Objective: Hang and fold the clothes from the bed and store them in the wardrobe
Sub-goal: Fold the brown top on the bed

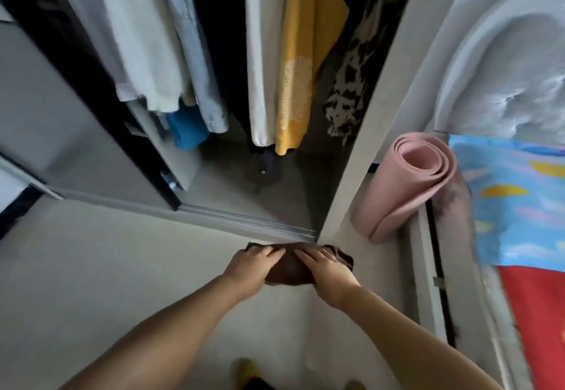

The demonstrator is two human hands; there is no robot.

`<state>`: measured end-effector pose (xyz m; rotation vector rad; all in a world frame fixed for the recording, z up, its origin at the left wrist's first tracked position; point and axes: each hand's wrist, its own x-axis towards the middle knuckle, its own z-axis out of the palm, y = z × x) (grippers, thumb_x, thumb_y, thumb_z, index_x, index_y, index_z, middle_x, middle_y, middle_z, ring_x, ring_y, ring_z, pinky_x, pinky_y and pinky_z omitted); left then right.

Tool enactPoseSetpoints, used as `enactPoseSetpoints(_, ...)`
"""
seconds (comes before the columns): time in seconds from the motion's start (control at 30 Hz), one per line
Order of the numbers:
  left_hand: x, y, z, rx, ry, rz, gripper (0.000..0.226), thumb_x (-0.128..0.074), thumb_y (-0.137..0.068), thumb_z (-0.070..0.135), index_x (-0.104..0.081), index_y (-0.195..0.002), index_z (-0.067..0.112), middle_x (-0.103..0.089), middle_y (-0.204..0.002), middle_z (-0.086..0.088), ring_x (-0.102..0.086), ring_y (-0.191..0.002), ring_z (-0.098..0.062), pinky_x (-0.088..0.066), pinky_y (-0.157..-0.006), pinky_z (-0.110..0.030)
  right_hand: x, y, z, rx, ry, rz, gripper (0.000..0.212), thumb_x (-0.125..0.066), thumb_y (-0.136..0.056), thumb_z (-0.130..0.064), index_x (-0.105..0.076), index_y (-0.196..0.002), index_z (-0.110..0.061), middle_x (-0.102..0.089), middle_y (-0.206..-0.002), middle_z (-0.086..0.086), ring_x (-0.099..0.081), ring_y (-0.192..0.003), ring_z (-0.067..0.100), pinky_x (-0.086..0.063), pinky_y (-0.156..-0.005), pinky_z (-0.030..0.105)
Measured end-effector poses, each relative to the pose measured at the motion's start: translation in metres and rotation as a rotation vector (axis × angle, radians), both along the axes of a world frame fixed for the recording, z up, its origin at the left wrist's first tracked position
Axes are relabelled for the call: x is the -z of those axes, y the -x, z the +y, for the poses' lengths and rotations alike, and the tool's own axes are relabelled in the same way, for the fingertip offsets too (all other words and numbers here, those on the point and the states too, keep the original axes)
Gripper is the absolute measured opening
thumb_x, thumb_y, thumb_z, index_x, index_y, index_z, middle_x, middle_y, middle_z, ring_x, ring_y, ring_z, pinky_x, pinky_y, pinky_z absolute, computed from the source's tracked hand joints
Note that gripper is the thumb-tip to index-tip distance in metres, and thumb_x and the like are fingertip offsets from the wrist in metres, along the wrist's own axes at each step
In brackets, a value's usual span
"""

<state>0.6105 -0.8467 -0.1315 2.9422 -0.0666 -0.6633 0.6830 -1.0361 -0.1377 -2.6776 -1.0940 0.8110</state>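
Observation:
A folded dark brown garment (290,269) is held in front of me, above the floor, just before the wardrobe's sliding track (244,221). My left hand (250,266) grips its left side and my right hand (328,270) grips its right side, fingers laid over the top. The open wardrobe (275,175) holds hanging clothes: pale grey and white garments (146,38), a yellow one (301,53), a black-and-white patterned one (351,84) and a blue one (186,131) lower down.
A rolled pink mat (406,188) leans between the wardrobe's side panel (367,133) and the bed. The bed (519,206) at the right carries blue patterned and red fabric. The sliding door (46,114) stands at the left. My feet show at the bottom edge.

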Motion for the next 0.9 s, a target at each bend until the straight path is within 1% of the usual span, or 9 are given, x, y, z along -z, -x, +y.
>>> enactPoseSetpoints(0.07,0.008,0.002,0.038,-0.029,-0.012,0.009,0.072,-0.043,-0.09,0.007,-0.018,-0.154,0.027,-0.037,-0.148,-0.002,-0.041,-0.128,-0.029,-0.043,-0.097,-0.04,0.006,-0.001,0.039,-0.021,0.006,0.018,0.072,-0.044,-0.094,-0.004,-0.016,-0.154,-0.032,-0.018,-0.161,-0.004,-0.017,-0.147,0.026,-0.026,-0.117,0.046)
enactPoseSetpoints(0.17,0.025,-0.004,0.071,-0.048,0.003,0.023,0.072,-0.044,-0.089,0.006,-0.019,-0.153,0.027,-0.039,-0.146,-0.002,-0.044,-0.126,-0.029,-0.045,-0.095,-0.041,0.02,-0.012,0.072,-0.04,0.031,0.042,0.075,-0.044,-0.094,-0.002,-0.014,-0.155,-0.033,-0.016,-0.161,-0.004,-0.017,-0.147,0.027,-0.026,-0.117,0.047)
enactPoseSetpoints(0.33,0.066,-0.032,0.105,-0.065,0.008,0.058,0.068,-0.048,-0.091,0.017,-0.021,-0.153,0.028,-0.044,-0.143,-0.003,-0.048,-0.122,-0.031,-0.047,-0.093,-0.042,0.057,-0.045,0.109,-0.076,0.069,0.091,0.075,-0.047,-0.093,-0.006,-0.012,-0.155,-0.032,-0.015,-0.161,-0.001,-0.018,-0.146,0.027,-0.028,-0.115,0.046)
enactPoseSetpoints(0.47,0.109,-0.07,0.13,-0.11,0.012,0.102,0.075,-0.045,-0.088,0.006,-0.017,-0.153,0.031,-0.038,-0.147,-0.002,-0.048,-0.123,-0.029,-0.047,-0.092,-0.04,0.097,-0.086,0.135,-0.092,0.087,0.115,0.077,-0.047,-0.093,-0.005,-0.01,-0.155,-0.033,-0.014,-0.162,-0.001,-0.016,-0.147,0.028,-0.03,-0.114,0.046)
enactPoseSetpoints(0.57,0.152,-0.105,0.15,-0.121,-0.002,0.128,0.077,-0.045,-0.087,0.004,-0.016,-0.153,0.032,-0.037,-0.149,-0.001,-0.047,-0.125,-0.029,-0.047,-0.091,-0.039,0.139,-0.123,0.157,-0.105,0.097,0.125,0.076,-0.043,-0.093,-0.002,-0.011,-0.155,-0.033,-0.014,-0.161,-0.001,-0.016,-0.147,0.029,-0.035,-0.111,0.048)
enactPoseSetpoints(0.67,0.205,-0.135,0.164,-0.147,0.0,0.179,0.077,-0.045,-0.087,0.005,-0.016,-0.153,0.033,-0.035,-0.151,-0.001,-0.048,-0.125,-0.029,-0.047,-0.09,-0.038,0.189,-0.154,0.173,-0.112,0.133,0.139,0.077,-0.043,-0.093,-0.001,-0.01,-0.155,-0.032,-0.013,-0.162,-0.001,-0.015,-0.147,0.03,-0.036,-0.111,0.049)
enactPoseSetpoints(0.77,0.263,-0.17,0.177,-0.101,-0.02,0.177,0.077,-0.049,-0.086,0.005,-0.019,-0.153,0.032,-0.037,-0.15,-0.003,-0.052,-0.121,-0.03,-0.049,-0.088,-0.04,0.244,-0.184,0.184,-0.092,0.162,0.151,0.078,-0.045,-0.093,-0.001,-0.009,-0.155,-0.032,-0.013,-0.162,-0.002,-0.017,-0.146,0.03,-0.039,-0.107,0.049)
enactPoseSetpoints(0.9,0.333,-0.209,0.182,-0.012,-0.026,0.165,0.075,-0.051,-0.086,0.009,-0.023,-0.152,0.029,-0.042,-0.145,-0.003,-0.051,-0.117,-0.034,-0.049,-0.084,-0.043,0.313,-0.216,0.188,-0.062,0.177,0.151,0.078,-0.046,-0.093,-0.001,-0.009,-0.155,-0.031,-0.014,-0.161,-0.001,-0.024,-0.143,0.031,-0.039,-0.108,0.047)
